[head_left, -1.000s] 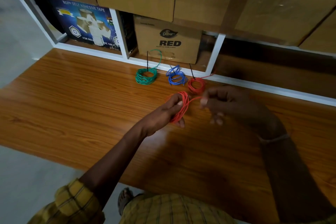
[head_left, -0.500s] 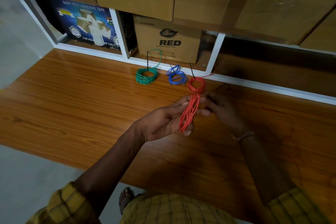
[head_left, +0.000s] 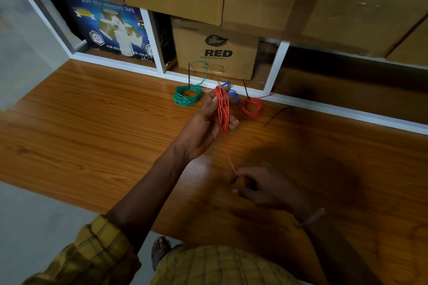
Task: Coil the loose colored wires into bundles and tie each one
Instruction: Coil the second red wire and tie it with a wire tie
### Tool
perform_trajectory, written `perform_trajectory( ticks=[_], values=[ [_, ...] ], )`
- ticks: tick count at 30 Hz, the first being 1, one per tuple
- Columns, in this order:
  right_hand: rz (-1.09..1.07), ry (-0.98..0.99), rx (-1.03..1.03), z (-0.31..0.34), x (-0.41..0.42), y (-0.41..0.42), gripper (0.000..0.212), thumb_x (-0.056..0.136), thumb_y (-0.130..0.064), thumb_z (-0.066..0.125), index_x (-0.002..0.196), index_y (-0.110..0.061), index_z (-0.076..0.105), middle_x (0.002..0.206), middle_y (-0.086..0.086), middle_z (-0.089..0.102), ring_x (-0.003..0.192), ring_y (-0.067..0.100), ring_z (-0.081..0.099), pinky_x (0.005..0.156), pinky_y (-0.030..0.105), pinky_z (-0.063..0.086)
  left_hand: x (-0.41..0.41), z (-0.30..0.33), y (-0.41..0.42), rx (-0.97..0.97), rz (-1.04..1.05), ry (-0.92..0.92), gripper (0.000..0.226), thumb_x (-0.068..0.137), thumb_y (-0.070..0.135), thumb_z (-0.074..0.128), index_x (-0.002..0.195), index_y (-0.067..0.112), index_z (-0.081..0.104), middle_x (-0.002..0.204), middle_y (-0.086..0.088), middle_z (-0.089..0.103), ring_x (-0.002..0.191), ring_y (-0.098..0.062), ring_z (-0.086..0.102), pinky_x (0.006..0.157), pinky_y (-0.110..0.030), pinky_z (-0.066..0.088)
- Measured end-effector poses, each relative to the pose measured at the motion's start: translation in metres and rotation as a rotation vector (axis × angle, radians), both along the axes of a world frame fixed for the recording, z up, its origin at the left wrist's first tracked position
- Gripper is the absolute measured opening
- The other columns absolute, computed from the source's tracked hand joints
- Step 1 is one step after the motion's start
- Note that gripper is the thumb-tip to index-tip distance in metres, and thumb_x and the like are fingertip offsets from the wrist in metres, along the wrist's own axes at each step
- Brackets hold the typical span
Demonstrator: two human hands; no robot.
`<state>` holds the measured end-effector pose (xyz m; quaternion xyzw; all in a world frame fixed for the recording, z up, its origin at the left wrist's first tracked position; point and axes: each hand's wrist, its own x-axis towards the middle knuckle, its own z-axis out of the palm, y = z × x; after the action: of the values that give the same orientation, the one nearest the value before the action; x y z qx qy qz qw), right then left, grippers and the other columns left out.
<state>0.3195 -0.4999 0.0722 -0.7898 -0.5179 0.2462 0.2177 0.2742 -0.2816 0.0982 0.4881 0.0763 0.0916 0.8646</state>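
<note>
One red coil (head_left: 223,109) now stretched long in left hand (head_left: 203,127); right hand (head_left: 266,188) pulled back toward near tabletop (head_left: 92,122) edge, fingers pinching tail, tie pending.

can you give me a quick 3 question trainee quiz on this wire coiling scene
1. True or false: the left hand holds a red coil off the wooden table.
2. What does the right hand pinch? A) the coil's loose tail B) a green wire C) tape
3. Fill in: the bundle lying farthest left is ____.

Key:
1. True.
2. A, the red tail.
3. Green, the green bundle.
</note>
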Motion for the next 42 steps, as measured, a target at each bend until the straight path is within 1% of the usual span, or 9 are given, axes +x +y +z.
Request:
perform_trajectory(
  ticks=[8, 17, 19, 24, 30, 33, 36, 38, 42],
  values=[
    [-0.018, -0.105, 0.155, 0.078, 0.021, 0.0, 0.017, 0.086, -0.027, 0.073, 0.072, -0.019, 0.067, 0.058, -0.004, 0.058, 0.056, 0.012, 0.056, 0.054, 0.025, 0.039, -0.006, -0.012, -0.015, 0.538, -0.062, 0.16, 0.036, 0.113, 0.028, 0.04, 0.138, 0.003, 0.041, 0.105, -0.018, 0.056, 0.081, -0.03, 0.067, 0.077, -0.035, 0.058],
    [-0.139, 0.09, 0.232, 0.108, 0.068, -0.003, 0.009, 0.086, -0.01, 0.078, 0.084, -0.018, 0.075, 0.079, -0.003, 0.072, 0.068, 0.005, 0.066, 0.061, 0.018, 0.052, -0.023, 0.007, -0.018, 0.726, -0.377, 0.211, 0.031, 0.115, 0.025, 0.036, 0.136, 0.003, 0.044, 0.082, -0.017, 0.064, 0.075, -0.033, 0.067, 0.078, -0.046, 0.056],
    [-0.16, 0.114, 0.253, 0.107, 0.078, -0.001, 0.005, 0.088, -0.014, 0.076, 0.09, -0.019, 0.074, 0.087, -0.004, 0.072, 0.08, 0.006, 0.067, 0.069, 0.018, 0.055, -0.026, 0.007, -0.016, 0.67, -0.444, 0.196, 0.03, 0.115, 0.024, 0.036, 0.134, 0.002, 0.045, 0.087, -0.021, 0.065, 0.072, -0.031, 0.064, 0.073, -0.04, 0.053],
    [-0.271, 0.203, 0.385, 0.082, 0.097, 0.01, 0.016, 0.088, -0.021, 0.075, 0.098, -0.008, 0.075, 0.1, 0.006, 0.074, 0.096, 0.014, 0.069, 0.083, 0.023, 0.056, -0.034, 0.01, -0.015, 0.277, -0.581, 0.109, 0.041, 0.113, 0.025, 0.037, 0.151, 0.009, 0.042, 0.144, -0.035, 0.049, 0.07, -0.025, 0.058, 0.073, -0.036, 0.05],
    [-0.341, 0.384, 0.521, 0.026, 0.088, 0.025, 0.017, 0.098, -0.023, 0.067, 0.101, -0.007, 0.072, 0.094, 0.017, 0.07, 0.085, 0.02, 0.067, 0.072, 0.027, 0.056, -0.035, 0.014, -0.009, -0.022, -0.646, -0.008, 0.047, 0.113, 0.024, 0.027, 0.157, 0.009, 0.035, 0.15, -0.042, 0.04, 0.066, -0.017, 0.059, 0.069, -0.031, 0.045],
    [-0.409, 0.424, 0.509, 0.001, 0.073, 0.027, 0.018, 0.104, -0.025, 0.057, 0.097, -0.017, 0.072, 0.083, 0.009, 0.069, 0.075, 0.012, 0.065, 0.066, 0.022, 0.05, -0.037, 0.015, -0.008, -0.127, -0.601, -0.07, 0.047, 0.113, 0.026, 0.024, 0.156, 0.013, 0.038, 0.151, -0.038, 0.041, 0.065, -0.013, 0.059, 0.069, -0.029, 0.044],
    [-0.41, 0.411, 0.442, -0.015, 0.061, 0.029, 0.027, 0.105, -0.025, 0.049, 0.094, -0.011, 0.069, 0.077, 0.006, 0.072, 0.065, 0.02, 0.069, 0.065, 0.032, 0.054, -0.035, 0.013, -0.007, -0.206, -0.536, -0.099, 0.051, 0.114, 0.029, 0.02, 0.16, 0.013, 0.033, 0.159, -0.039, 0.032, 0.067, -0.011, 0.06, 0.072, -0.028, 0.048],
    [-0.418, 0.303, 0.376, -0.019, 0.055, 0.03, 0.034, 0.103, -0.036, 0.047, 0.099, -0.01, 0.068, 0.077, 0.003, 0.073, 0.068, 0.021, 0.071, 0.07, 0.043, 0.057, -0.032, 0.011, -0.008, -0.262, -0.496, -0.113, 0.051, 0.115, 0.031, 0.018, 0.161, 0.014, 0.032, 0.161, -0.04, 0.027, 0.067, -0.011, 0.061, 0.074, -0.027, 0.049],
    [-0.289, -0.32, 0.233, -0.026, 0.052, 0.026, 0.027, 0.104, -0.044, 0.041, 0.124, -0.037, 0.058, 0.092, 0.005, 0.073, 0.082, 0.03, 0.069, 0.072, 0.044, 0.054, -0.027, 0.012, -0.008, -0.433, -0.433, -0.163, 0.052, 0.116, 0.03, 0.014, 0.162, 0.011, 0.029, 0.162, -0.04, 0.026, 0.066, -0.013, 0.061, 0.077, -0.033, 0.056]
  ],
)
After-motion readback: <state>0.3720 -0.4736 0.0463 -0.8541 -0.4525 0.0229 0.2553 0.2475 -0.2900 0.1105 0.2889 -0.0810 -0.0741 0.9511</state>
